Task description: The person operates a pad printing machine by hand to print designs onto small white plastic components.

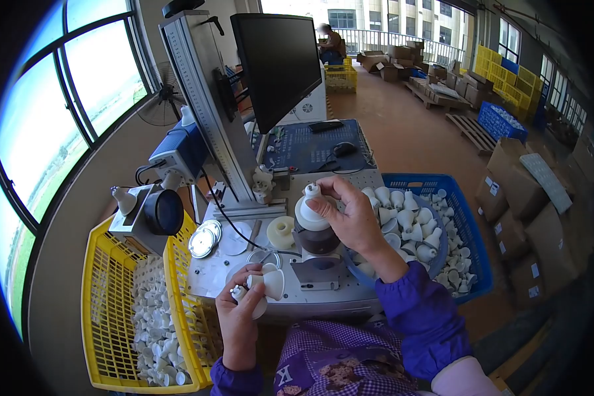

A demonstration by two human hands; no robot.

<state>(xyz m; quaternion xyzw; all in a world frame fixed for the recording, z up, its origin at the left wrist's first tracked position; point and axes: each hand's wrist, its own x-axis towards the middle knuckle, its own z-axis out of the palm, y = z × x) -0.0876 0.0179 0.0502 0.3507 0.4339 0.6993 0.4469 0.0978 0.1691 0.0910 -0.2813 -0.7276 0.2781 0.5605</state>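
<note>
My left hand (239, 320) is closed around white cup-shaped lamp housings (270, 285), held low in front of the bench's near edge. More than one sits between its fingers. My right hand (353, 214) grips a white lamp housing (312, 210) by its narrow upper end. That housing stands upright, wide end down, on a dark round fixture (315, 239) with a metal bracket below it. Left of the fixture, a cream ring-shaped part (282, 232) lies on the metal bench top (208, 274).
A yellow crate (99, 317) of white housings stands at left, a blue crate (485, 264) with more at right. Behind the bench top rise a metal column (208, 105) and a monitor (280, 66). A laser-like unit (138, 218) juts out left. Another person (333, 46) sits far back.
</note>
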